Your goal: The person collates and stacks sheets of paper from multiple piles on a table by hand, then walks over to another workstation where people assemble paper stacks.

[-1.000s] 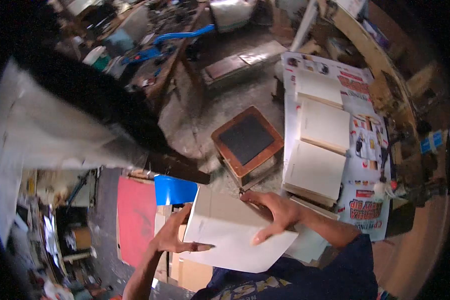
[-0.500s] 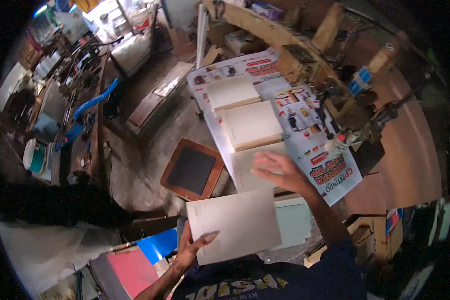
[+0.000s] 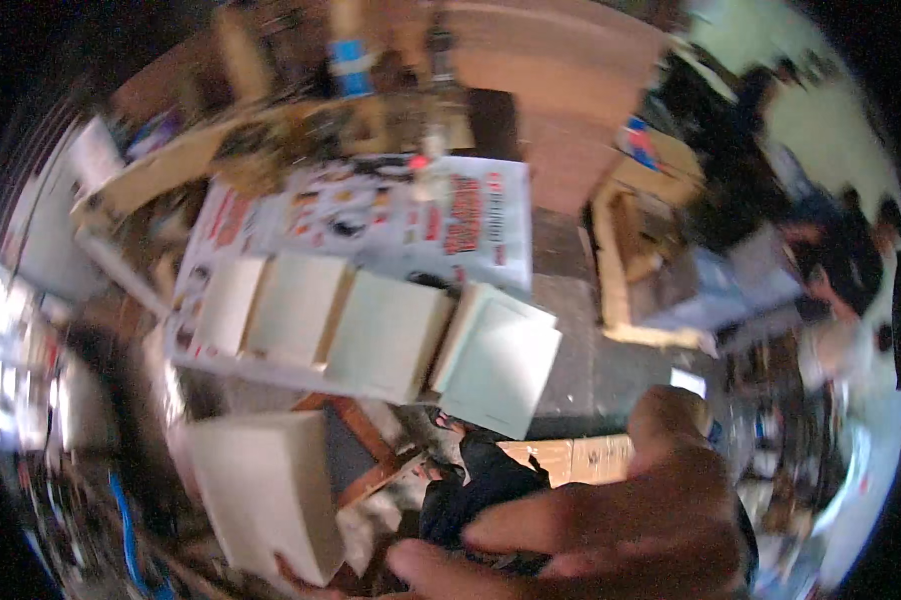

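A thick cream stack of paper (image 3: 261, 480) is tilted at the lower left, its long side face showing. My left hand (image 3: 316, 580) grips its bottom edge; only part of the fingers shows. Large and close to the camera, my right hand (image 3: 611, 510) is smeared by motion, its fingers stretched toward the left and nothing seen in them. Beyond the hands, several similar paper stacks stand in a row on a printed banner sheet (image 3: 496, 235). The rightmost stack (image 3: 501, 360) is pale greenish and catches the light.
A brown wooden frame with a dark panel (image 3: 356, 455) lies below the row of stacks. A curved wooden beam (image 3: 161, 180) and clutter line the banner's far side. To the right are an opened cardboard box (image 3: 621, 260) and a grey-blue box (image 3: 741, 290). Much of the view is blurred.
The view has swung to the right, so the banner and stacks now appear turned. My right hand has come from over the stacks to close before the camera. My left hand still holds the paper stack.
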The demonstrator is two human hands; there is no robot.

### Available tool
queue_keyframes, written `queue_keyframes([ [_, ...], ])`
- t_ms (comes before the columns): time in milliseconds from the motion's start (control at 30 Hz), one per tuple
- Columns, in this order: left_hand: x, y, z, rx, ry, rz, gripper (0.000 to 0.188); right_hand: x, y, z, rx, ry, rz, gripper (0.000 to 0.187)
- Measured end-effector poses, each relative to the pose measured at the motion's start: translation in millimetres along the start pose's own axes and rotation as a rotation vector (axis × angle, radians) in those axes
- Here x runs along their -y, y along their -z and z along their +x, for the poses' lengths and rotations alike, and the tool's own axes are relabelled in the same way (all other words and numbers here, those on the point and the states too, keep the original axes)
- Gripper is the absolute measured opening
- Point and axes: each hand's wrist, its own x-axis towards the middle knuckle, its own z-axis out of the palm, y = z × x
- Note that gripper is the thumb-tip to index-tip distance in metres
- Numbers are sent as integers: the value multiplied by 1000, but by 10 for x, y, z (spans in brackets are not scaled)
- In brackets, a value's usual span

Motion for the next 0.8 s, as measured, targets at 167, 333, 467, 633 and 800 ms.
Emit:
queue_keyframes([
  [167,437,239,140,-633,-8,-2,61,398,75,-267,-258,32,-265,21],
  [333,793,682,130,-869,-210,140,60,-22,-68,-703,-187,-770,120,23],
  [467,471,607,299,-818,-240,-570,56,-801,-1992,-1800,451,-665,372,30],
  [633,149,915,343,-828,-237,-575,54,-946,-4082,-2878,384,-337,290,50],
  [800,228,939,956,-742,-239,-603,52,-1754,-4673,-3214,844,-53,-803,55],
])
